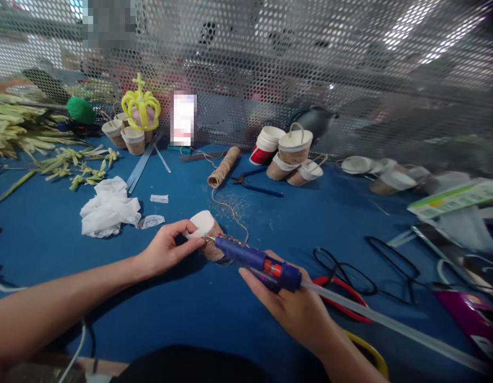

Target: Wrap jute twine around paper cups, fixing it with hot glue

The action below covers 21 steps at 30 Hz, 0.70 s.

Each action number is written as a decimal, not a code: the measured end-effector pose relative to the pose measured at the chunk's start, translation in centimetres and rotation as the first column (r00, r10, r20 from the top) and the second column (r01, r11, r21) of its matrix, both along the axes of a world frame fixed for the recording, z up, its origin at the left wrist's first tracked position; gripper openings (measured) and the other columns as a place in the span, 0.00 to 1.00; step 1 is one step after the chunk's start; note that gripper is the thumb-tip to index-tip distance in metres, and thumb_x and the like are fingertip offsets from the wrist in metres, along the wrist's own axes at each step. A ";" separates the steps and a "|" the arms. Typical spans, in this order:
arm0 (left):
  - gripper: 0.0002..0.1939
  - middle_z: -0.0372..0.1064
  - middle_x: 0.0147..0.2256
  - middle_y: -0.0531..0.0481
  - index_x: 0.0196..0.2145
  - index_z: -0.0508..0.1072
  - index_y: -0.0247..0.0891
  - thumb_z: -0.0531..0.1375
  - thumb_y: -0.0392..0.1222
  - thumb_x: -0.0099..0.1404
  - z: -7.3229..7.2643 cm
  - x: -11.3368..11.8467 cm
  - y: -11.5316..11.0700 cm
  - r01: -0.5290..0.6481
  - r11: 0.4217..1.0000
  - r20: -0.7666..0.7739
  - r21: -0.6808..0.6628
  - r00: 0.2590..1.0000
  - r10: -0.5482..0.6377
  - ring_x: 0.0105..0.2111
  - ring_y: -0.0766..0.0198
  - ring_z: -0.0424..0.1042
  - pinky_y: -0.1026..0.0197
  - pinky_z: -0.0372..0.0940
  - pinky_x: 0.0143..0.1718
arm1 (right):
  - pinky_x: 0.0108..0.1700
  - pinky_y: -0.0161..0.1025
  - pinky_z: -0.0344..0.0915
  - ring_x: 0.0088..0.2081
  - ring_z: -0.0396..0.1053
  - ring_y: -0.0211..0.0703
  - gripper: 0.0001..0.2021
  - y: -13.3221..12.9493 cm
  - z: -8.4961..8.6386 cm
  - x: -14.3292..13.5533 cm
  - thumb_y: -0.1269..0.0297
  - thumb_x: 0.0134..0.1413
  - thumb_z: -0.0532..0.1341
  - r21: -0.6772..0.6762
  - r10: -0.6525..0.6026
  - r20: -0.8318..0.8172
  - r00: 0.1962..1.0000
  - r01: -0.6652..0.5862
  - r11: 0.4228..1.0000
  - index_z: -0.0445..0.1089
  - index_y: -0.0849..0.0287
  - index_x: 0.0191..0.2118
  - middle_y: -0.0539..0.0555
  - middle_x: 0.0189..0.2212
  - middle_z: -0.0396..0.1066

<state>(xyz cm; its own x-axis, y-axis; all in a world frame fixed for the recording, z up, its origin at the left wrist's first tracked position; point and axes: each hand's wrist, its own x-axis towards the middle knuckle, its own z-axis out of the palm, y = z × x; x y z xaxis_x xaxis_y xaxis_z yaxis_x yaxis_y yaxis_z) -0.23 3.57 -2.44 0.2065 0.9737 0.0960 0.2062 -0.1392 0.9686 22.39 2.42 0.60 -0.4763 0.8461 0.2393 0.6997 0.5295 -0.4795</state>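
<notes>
My left hand (169,247) pinches the rim of a small paper cup (213,247) wrapped in brown twine, which lies tilted on the blue table. Wrapped round a blue hot glue gun (246,258), my right hand (288,298) points its metal nozzle at the cup's rim, close to my left fingertips. A long clear glue stick (390,324) runs out of the gun's back toward the lower right. Twine trails on the table from a roll of jute twine (224,167) behind the cup. Whether glue is coming out is too small to tell.
White lace (109,207) lies left of the cup. Pliers (258,184) and several twine-wrapped cups (295,146) stand behind. Red-handled scissors (344,298) and a black cord (346,271) lie right. At the back are a yellow crown (140,106), a blurred screen (183,118) and perforated metal panel (246,69).
</notes>
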 end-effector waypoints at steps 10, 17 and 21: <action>0.09 0.64 0.24 0.52 0.27 0.66 0.33 0.57 0.43 0.58 -0.2 -0.2 0.0 0.001 0.999 -0.020 0.042 1.000 0.000 0.26 0.68 0.61 0.66 0.57 0.28 | 0.30 0.38 0.68 0.27 0.70 0.43 0.09 0.0 0.3 -0.1 0.59 0.53 0.52 0.065 -0.028 -0.006 1.000 0.028 0.998 0.66 0.57 0.29 0.53 0.24 0.70; 0.09 0.66 0.25 0.52 0.28 0.67 0.33 0.57 0.42 0.58 -0.3 -0.2 0.3 0.005 0.999 -0.020 0.046 1.000 -0.004 0.26 0.69 0.62 0.66 0.58 0.28 | 0.29 0.35 0.67 0.24 0.69 0.40 0.10 -0.1 0.3 -0.3 0.60 0.55 0.51 0.081 0.017 -0.020 1.000 -0.015 0.997 0.65 0.57 0.29 0.52 0.22 0.69; 0.08 0.65 0.25 0.52 0.28 0.66 0.33 0.57 0.42 0.58 -0.3 -0.3 0.3 0.017 0.998 -0.029 0.054 0.999 -0.016 0.26 0.69 0.63 0.66 0.58 0.29 | 0.31 0.40 0.69 0.28 0.72 0.46 0.18 0.2 0.5 -0.3 0.55 0.56 0.47 0.182 -0.051 0.000 0.999 0.050 0.982 0.69 0.59 0.29 0.56 0.23 0.71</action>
